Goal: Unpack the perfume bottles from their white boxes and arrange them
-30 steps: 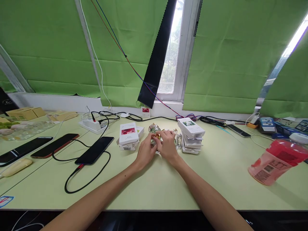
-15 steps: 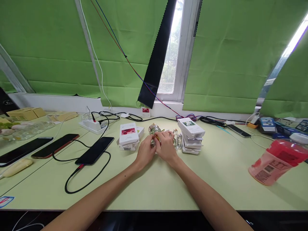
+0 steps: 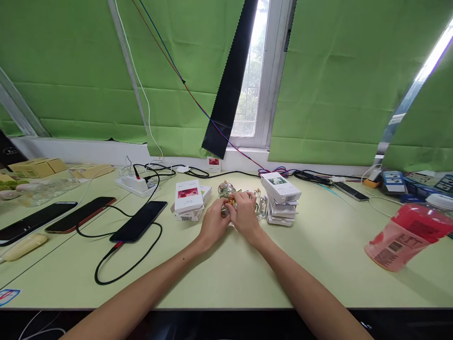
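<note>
While the fingers of both hands meet over the table (image 3: 244,278), we locate a small gold-coloured piece (image 3: 231,200) between the fingertips. We observe the left hand (image 3: 213,222) closed on it from the left and the right hand (image 3: 245,216) closed on it from the right; the lower part of the held item is hidden by the fingers, so we cannot tell its full shape.

Just beyond the fingertips, we see a clear glass item (image 3: 225,188). Immediately right of the right hand's fingers, we find small glass vials (image 3: 262,208), adjacent to a stack of white boxes (image 3: 282,208) topped by a box with a floral picture. Near the left hand's fingers, on their left, we note a second group of white boxes (image 3: 188,197), the uppermost bearing a red picture.

Farther left of the fingers, we identify a dark phone (image 3: 138,222) with a black cable (image 3: 130,273) attached. Well to the right of the fingers, we register a pink bottle (image 3: 398,240), tilted in view.
</note>
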A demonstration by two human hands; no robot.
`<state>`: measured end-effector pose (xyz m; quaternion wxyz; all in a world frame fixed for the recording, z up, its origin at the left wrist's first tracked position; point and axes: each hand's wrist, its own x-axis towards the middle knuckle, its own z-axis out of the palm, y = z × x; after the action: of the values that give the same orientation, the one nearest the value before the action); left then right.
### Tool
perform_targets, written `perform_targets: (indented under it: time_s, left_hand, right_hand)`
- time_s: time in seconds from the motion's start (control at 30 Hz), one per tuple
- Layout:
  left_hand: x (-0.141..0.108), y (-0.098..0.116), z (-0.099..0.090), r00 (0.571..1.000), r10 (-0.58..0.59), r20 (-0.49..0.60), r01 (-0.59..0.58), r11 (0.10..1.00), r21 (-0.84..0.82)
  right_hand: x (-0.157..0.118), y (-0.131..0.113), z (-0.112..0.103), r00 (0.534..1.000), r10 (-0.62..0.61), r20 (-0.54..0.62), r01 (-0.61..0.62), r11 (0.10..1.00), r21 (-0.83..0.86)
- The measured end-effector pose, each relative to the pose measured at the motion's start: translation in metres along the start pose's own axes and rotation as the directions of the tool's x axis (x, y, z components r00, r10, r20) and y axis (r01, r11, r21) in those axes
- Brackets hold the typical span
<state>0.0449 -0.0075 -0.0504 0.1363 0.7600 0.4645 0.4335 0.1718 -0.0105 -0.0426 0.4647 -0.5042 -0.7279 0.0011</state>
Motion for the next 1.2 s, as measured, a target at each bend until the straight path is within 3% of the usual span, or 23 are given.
perform_targets:
  time_s: [0.2,0.4,0.7,0.83,1.03,1.2]
  left_hand:
    - [0.000,-0.004,0.001,1.000,0.019,-0.010,-0.019,0.999,0.032]
    - [0.000,-0.004,-0.002,1.000,0.028,-0.009,-0.026,0.991,0.128]
    - [-0.003,0.001,-0.004,0.998,-0.042,0.037,0.035,0.981,0.192]
    - [-0.003,-0.001,-0.001,0.998,-0.049,0.045,0.037,0.971,0.236]
    - [-0.004,-0.005,0.001,0.999,-0.030,0.014,0.025,0.962,0.271]
    - [-0.004,-0.009,0.003,1.000,-0.006,-0.010,0.009,0.966,0.258]
  right_hand:
    - [0.001,0.001,0.000,1.000,0.013,-0.003,-0.013,1.000,-0.023]
    - [-0.005,0.002,0.002,0.998,-0.051,-0.032,0.050,0.998,-0.046]
    - [-0.003,-0.004,-0.002,0.967,-0.053,-0.247,0.058,0.998,0.014]
    - [-0.001,0.002,-0.006,0.950,0.026,-0.312,-0.041,0.998,-0.041]
    - [-0.002,0.011,-0.005,0.959,0.174,-0.225,-0.199,0.976,-0.094]
    - [-0.004,0.009,-0.002,0.971,0.195,-0.136,-0.198,0.980,-0.009]
